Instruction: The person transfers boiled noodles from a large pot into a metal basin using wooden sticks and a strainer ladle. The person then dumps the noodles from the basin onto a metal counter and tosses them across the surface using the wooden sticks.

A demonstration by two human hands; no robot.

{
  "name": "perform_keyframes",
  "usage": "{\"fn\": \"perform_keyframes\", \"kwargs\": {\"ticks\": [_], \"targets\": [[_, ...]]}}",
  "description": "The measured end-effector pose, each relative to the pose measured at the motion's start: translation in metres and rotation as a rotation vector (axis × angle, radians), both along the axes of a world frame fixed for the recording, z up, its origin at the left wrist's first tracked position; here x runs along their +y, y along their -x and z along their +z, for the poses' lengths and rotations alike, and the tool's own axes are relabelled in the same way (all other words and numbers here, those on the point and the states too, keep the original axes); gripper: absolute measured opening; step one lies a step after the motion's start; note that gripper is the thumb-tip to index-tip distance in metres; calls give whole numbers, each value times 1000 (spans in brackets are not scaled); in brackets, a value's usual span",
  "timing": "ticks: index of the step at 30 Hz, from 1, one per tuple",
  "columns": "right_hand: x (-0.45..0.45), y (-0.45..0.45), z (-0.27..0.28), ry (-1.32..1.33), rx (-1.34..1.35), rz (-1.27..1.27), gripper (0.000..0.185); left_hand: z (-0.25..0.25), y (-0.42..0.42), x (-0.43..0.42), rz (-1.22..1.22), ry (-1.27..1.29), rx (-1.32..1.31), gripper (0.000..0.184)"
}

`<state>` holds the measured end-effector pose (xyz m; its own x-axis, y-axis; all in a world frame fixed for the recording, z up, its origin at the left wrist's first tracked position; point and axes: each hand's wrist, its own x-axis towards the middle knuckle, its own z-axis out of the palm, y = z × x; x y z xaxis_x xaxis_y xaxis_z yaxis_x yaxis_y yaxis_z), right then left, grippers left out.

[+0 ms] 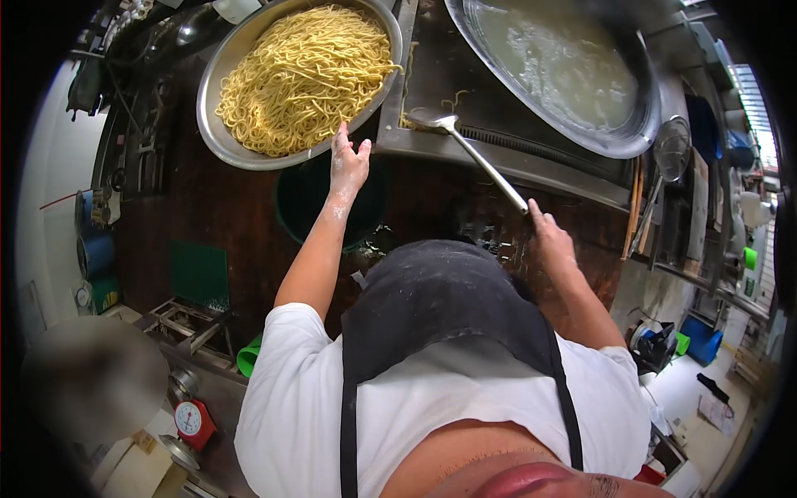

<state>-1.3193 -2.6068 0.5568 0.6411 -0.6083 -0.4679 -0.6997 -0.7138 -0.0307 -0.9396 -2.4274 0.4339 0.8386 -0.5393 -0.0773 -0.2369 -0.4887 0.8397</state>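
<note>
A large metal bowl (214, 129) heaped with yellow noodles (307, 79) is at the upper left. My left hand (350, 162), dusted with white, is at its near rim, fingers stretched out and fingertips by the lowest noodles; whether they touch is unclear. My right hand (552, 236) has its fingers at the end of a long-handled metal ladle (490, 166). The ladle's head lies on the stove top (415, 62), between the bowl and a wide pot (610, 149) of cloudy, foamy water (564, 66).
A mesh strainer (672, 149) leans right of the pot beside long wooden sticks (635, 203). Below the noodle bowl stands a dark green bucket (290, 212). A red dial scale (193, 423) sits at lower left. Stray noodles (455, 100) lie on the stove.
</note>
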Motion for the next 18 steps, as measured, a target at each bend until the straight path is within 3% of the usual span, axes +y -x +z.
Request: {"fn": "perform_keyframes", "kwargs": {"ticks": [4,9,11,14,17,18], "targets": [[-17,-44,16,40,-186,-65,74,1,4,-13,-46,18,-2,68],[-47,-145,-59,141,-223,-93,51,13,15,-39,-90,14,-7,68],[-30,-131,-68,152,-336,-33,50,13,15,-41,-96,7,-26,66],[6,-60,-52,55,-200,2,58,-1,10,-39,-128,-43,-50,63],[2,-16,-9,2,-22,12,66,-35,-24,-58,-177,-41,-469,60],[-2,-9,3,0,27,12,68,-32,-36,-74,-195,-28,-463,56]]}}
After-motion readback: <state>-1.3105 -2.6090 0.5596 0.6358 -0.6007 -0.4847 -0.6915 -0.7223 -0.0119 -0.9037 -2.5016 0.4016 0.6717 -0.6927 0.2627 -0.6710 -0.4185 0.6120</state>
